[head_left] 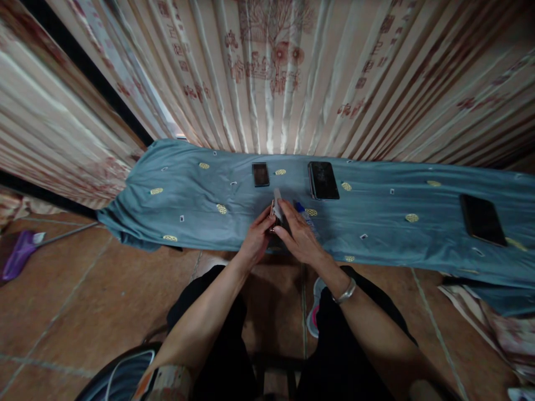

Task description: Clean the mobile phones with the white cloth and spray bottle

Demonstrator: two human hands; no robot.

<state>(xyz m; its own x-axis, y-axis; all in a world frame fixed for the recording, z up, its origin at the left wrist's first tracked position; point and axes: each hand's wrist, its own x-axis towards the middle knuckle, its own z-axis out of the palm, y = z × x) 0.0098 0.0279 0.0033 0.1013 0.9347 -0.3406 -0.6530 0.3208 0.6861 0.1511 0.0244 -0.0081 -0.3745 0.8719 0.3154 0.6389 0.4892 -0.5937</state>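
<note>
We work on a small device (276,207) at the worktop (376,223).
Both hands, left (256,239) and right (297,234), grip it, part lifted; three phones (323,180) lie untouched.

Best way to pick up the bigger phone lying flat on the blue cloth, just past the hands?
Pinch the phone across its two long edges, coming from above on the near side. It lies flat, screen up, long axis pointing away, so the narrow width suits a pinch. The cloth around it is bare, though the soft fabric may bunch.
</note>
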